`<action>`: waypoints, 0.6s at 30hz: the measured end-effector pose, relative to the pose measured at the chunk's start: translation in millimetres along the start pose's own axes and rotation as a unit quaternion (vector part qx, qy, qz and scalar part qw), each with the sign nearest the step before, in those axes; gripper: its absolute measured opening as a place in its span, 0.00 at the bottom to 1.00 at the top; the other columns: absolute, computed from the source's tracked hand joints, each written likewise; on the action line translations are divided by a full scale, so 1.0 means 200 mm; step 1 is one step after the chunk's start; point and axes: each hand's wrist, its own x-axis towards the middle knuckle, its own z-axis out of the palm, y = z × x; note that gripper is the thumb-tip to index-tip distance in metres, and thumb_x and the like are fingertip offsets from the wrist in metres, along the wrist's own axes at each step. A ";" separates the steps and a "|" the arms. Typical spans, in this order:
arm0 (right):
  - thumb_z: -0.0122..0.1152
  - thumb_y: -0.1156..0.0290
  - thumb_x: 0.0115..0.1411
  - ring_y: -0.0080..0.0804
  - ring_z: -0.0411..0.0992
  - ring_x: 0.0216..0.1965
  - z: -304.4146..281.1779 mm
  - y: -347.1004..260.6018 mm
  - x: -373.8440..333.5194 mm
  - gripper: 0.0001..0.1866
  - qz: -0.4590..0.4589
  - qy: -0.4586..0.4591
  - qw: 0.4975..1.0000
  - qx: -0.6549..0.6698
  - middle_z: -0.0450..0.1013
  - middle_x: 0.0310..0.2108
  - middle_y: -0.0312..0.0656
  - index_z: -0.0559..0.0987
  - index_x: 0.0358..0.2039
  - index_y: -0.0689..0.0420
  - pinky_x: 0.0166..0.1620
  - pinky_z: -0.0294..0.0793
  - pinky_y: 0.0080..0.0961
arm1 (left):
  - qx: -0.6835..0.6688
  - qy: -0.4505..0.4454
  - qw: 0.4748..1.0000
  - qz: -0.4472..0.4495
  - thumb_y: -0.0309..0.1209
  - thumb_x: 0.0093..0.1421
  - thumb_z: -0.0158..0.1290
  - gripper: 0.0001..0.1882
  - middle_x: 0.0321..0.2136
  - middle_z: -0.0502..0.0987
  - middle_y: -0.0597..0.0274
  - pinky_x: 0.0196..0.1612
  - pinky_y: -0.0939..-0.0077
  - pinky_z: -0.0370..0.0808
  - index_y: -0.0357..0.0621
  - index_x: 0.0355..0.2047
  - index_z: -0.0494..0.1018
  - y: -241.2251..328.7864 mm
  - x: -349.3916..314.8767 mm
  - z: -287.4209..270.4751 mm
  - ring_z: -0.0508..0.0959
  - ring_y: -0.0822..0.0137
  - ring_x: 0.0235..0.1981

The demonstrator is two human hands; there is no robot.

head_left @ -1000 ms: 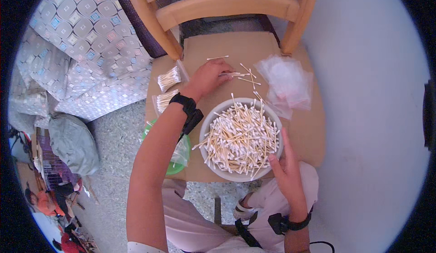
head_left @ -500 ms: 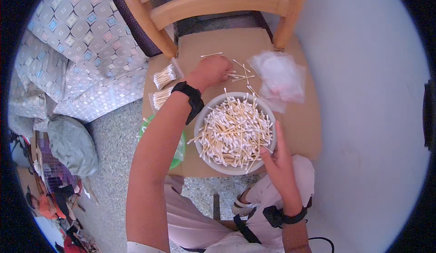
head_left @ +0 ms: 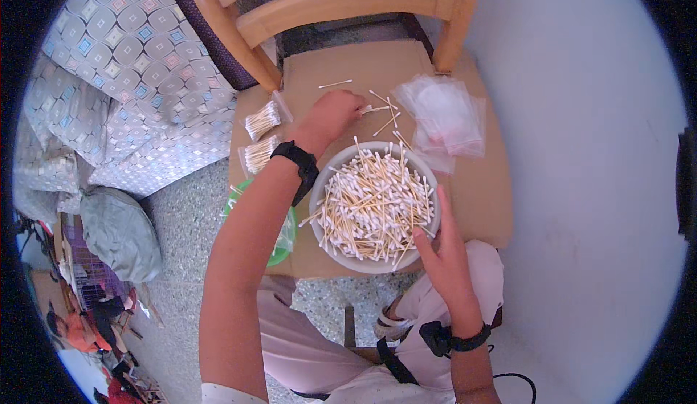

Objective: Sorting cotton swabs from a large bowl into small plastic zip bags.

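Note:
My left hand (head_left: 335,116) reaches across the cardboard-covered seat, its fingertips pinched on cotton swabs (head_left: 376,108) that point right; their exact number is hard to make out. Several loose swabs lie crossed just beyond those fingers, and a single swab (head_left: 335,84) lies farther back. Below is a pale round bowl (head_left: 363,267) heaped with white-tipped cotton swabs (head_left: 374,204). My right hand (head_left: 449,262) grips its right side, thumb at the rim and fingers along the outer wall. To the left sit two bundles of swabs (head_left: 262,120) in clear bags.
Flat clear plastic bags (head_left: 441,117) are piled right of the loose swabs. A green dish (head_left: 278,256) with clear plastic on it is partly hidden under my left forearm. The wooden chair back (head_left: 348,12) rises behind; a pale wall (head_left: 581,186) stands at right.
My left hand stays near the loose swabs, its fingers shifting slightly, and the swabs there lie at different angles. The right hand keeps its place on the bowl. The whole view has shifted slightly.

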 end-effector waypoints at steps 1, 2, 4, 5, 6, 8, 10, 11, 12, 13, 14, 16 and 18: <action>0.55 0.71 0.60 0.49 0.53 0.66 0.00 0.01 0.00 0.37 0.001 0.000 1.000 0.000 0.52 0.65 0.57 0.50 0.66 0.64 0.66 0.52 0.36 | -0.003 -0.006 1.000 -0.006 0.30 0.56 0.50 0.07 0.29 0.76 0.44 0.39 0.52 0.74 0.40 0.31 0.74 0.00 0.00 0.00 0.77 0.44 0.36; 0.55 0.72 0.60 0.49 0.53 0.66 0.00 0.01 0.00 0.37 -0.001 -0.001 1.000 -0.011 0.52 0.65 0.57 0.50 0.66 0.64 0.66 0.51 0.36 | -0.004 -0.006 1.000 -0.005 0.30 0.56 0.50 0.07 0.29 0.76 0.44 0.39 0.52 0.74 0.40 0.31 0.74 0.02 0.00 0.00 0.77 0.44 0.36; 0.55 0.72 0.60 0.49 0.53 0.66 0.00 0.02 0.00 0.37 -0.001 0.000 1.000 -0.022 0.52 0.65 0.57 0.50 0.66 0.64 0.66 0.51 0.36 | 0.013 -0.014 0.999 -0.042 0.31 0.56 0.51 0.07 0.28 0.76 0.44 0.39 0.52 0.73 0.40 0.30 0.74 0.04 0.01 -0.01 0.76 0.44 0.36; 0.55 0.72 0.60 0.49 0.53 0.66 0.00 0.02 0.00 0.37 -0.002 0.000 1.000 -0.019 0.52 0.65 0.57 0.50 0.66 0.64 0.66 0.51 0.36 | 0.014 -0.014 0.999 -0.042 0.31 0.56 0.51 0.07 0.28 0.76 0.44 0.39 0.52 0.73 0.40 0.30 0.74 0.03 0.01 -0.01 0.76 0.44 0.36; 0.55 0.72 0.60 0.49 0.53 0.66 0.01 0.02 0.00 0.37 -0.003 0.000 1.000 -0.016 0.52 0.65 0.57 0.50 0.66 0.64 0.66 0.52 0.36 | 0.020 -0.022 0.999 -0.032 0.31 0.56 0.51 0.07 0.28 0.76 0.44 0.39 0.52 0.73 0.40 0.29 0.74 0.02 0.01 -0.01 0.76 0.43 0.35; 0.55 0.72 0.60 0.49 0.53 0.66 0.01 0.01 0.00 0.37 -0.003 -0.002 1.000 -0.017 0.52 0.65 0.57 0.50 0.66 0.63 0.66 0.52 0.36 | 0.027 -0.031 0.999 -0.023 0.31 0.55 0.51 0.07 0.28 0.76 0.44 0.39 0.52 0.73 0.40 0.29 0.74 0.00 0.02 -0.01 0.77 0.43 0.34; 0.55 0.72 0.60 0.49 0.54 0.66 0.01 0.01 0.00 0.38 -0.002 -0.005 1.000 -0.019 0.53 0.65 0.57 0.50 0.66 0.63 0.65 0.52 0.36 | 0.033 -0.042 0.998 -0.042 0.31 0.53 0.52 0.08 0.27 0.76 0.44 0.39 0.52 0.74 0.39 0.27 0.73 -0.01 0.02 -0.01 0.77 0.43 0.33; 0.55 0.72 0.60 0.49 0.54 0.66 0.01 0.02 0.00 0.38 0.001 -0.002 1.000 -0.022 0.53 0.65 0.57 0.50 0.67 0.63 0.65 0.52 0.36 | 0.032 -0.042 0.998 -0.043 0.31 0.53 0.52 0.08 0.27 0.76 0.44 0.39 0.52 0.74 0.39 0.27 0.73 0.00 0.02 0.00 0.77 0.43 0.33; 0.55 0.72 0.60 0.49 0.54 0.65 0.01 0.02 0.00 0.38 0.004 0.001 1.000 -0.027 0.53 0.65 0.57 0.49 0.67 0.62 0.65 0.52 0.36 | 0.017 -0.033 0.998 -0.043 0.31 0.53 0.52 0.08 0.27 0.77 0.43 0.39 0.52 0.74 0.38 0.26 0.73 0.01 0.03 0.00 0.77 0.42 0.32; 0.55 0.72 0.60 0.49 0.54 0.65 0.00 0.02 0.01 0.38 0.004 0.001 1.000 -0.028 0.53 0.65 0.57 0.49 0.67 0.62 0.65 0.52 0.36 | 0.003 -0.023 0.999 -0.044 0.31 0.52 0.52 0.08 0.26 0.77 0.43 0.39 0.51 0.74 0.38 0.26 0.73 0.02 0.03 -0.01 0.77 0.42 0.32; 0.55 0.72 0.60 0.49 0.54 0.65 0.00 0.01 0.01 0.38 0.002 -0.001 1.000 -0.031 0.53 0.65 0.57 0.49 0.67 0.62 0.65 0.52 0.36 | 0.003 -0.022 0.999 -0.045 0.31 0.52 0.52 0.08 0.26 0.77 0.43 0.39 0.51 0.74 0.38 0.26 0.73 0.00 0.02 0.00 0.77 0.42 0.32; 0.55 0.72 0.60 0.49 0.54 0.65 0.01 -0.01 0.00 0.38 -0.002 -0.004 0.999 -0.035 0.53 0.65 0.57 0.49 0.67 0.62 0.65 0.52 0.36 | -0.013 -0.022 0.999 -0.022 0.31 0.53 0.52 0.09 0.27 0.76 0.42 0.39 0.52 0.74 0.37 0.27 0.72 -0.04 0.01 0.00 0.77 0.42 0.33; 0.55 0.71 0.61 0.49 0.54 0.65 0.01 0.00 0.00 0.37 0.016 -0.004 1.000 -0.005 0.53 0.65 0.56 0.50 0.67 0.62 0.65 0.52 0.36 | 0.001 -0.018 1.000 0.011 0.31 0.53 0.52 0.09 0.27 0.76 0.42 0.39 0.52 0.74 0.37 0.28 0.72 -0.07 0.01 0.01 0.77 0.42 0.33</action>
